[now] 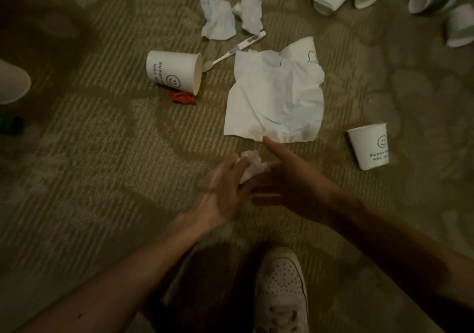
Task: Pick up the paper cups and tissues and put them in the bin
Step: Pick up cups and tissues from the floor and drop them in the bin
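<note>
left hand [223, 188] gripping small crumpled white tissue [252, 163], it seems through blur | right hand [289, 182] hovering flat, fingers straight, holding nothing

Your floor: tan ribbed carpet [89, 178].
You have: paper cup [174, 72] on its side, second cup [369, 148], large crumpled tissue [277, 96], two smaller tissues [218, 17], spoon [230, 50], red wrapper [183, 98].

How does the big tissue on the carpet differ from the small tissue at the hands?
The big tissue lies spread out on the carpet; the small tissue is balled up. No hand holds the big tissue; the left hand grips the small tissue. Both are white and creased.
</note>
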Available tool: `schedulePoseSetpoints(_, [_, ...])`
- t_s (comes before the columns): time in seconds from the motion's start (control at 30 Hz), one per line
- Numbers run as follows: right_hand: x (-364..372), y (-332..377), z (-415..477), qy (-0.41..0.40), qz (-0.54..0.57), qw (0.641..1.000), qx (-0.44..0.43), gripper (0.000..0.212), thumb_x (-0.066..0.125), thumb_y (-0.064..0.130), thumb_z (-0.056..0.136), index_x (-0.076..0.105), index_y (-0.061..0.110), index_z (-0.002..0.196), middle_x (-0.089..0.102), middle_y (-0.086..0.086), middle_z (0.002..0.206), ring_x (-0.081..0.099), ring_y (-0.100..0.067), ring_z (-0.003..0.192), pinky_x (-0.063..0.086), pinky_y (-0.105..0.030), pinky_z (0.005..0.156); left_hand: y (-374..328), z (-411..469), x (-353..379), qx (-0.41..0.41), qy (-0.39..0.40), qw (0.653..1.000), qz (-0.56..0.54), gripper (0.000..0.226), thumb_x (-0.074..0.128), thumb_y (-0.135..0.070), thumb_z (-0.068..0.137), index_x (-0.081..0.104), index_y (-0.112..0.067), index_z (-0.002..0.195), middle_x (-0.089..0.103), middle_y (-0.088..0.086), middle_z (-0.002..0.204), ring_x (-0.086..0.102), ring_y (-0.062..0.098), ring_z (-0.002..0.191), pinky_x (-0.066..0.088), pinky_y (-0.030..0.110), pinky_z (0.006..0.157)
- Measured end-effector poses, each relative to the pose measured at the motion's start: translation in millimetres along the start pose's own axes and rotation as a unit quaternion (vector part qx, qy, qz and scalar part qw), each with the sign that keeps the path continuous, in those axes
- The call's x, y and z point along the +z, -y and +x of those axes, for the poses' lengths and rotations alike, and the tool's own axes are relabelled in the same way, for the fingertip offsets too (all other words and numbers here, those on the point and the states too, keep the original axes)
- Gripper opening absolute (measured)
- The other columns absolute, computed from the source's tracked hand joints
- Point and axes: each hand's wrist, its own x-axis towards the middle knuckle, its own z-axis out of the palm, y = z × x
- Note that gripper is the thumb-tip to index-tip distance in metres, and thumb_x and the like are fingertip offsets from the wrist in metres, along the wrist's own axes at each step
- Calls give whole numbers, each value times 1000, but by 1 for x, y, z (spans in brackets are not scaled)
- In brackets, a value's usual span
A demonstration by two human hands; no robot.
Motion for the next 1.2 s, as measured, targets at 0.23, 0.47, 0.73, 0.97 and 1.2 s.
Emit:
schedulePoseSetpoints(0.23, [-47,44,28,-337,-419,797,-275,40,62,49,90,62,20,117,66,-4,124,61,-17,113,50,-42,96,-8,22,-31,-181,-91,977,-72,36,43,-37,103,55,-26,72,57,-10,67,54,1,60,39,12,51])
schedulePoseSetpoints(0.47, [-83,80,99,-335,-611,696,-175,133,61,88,57,-9,30,155,-16,-9,164,-16,-38,149,0,-57,118,-5,21,-49,-200,-62,976,-59,36,47,-21,100,59,-13,66,63,4,69,60,11,62,52,33,61])
schedulePoseSetpoints(0.73, [-66,59,117,-291,-650,604,-358,66,68,47,84,55,4,132,53,-23,131,51,-39,116,47,-50,93,10,35,-69,-191,-57,977,-74,40,39,-18,102,55,-35,135,70,-8,81,66,6,77,55,29,72])
schedulePoseSetpoints(0.97, [-49,42,105,-234,-578,690,-368,27,52,12,98,55,6,125,64,-15,115,61,-28,99,44,-32,77,5,61,-81,-130,-55,990,15,35,41,-13,97,74,-18,92,67,1,97,58,8,85,45,30,77])
schedulePoseSetpoints(1.2, [-49,53,97,-235,-531,746,-326,22,38,22,104,51,6,101,55,-6,78,56,-27,72,44,-37,61,11,94,-134,-120,-138,964,192,30,57,-45,89,66,-17,91,52,-2,96,51,15,84,44,34,69])
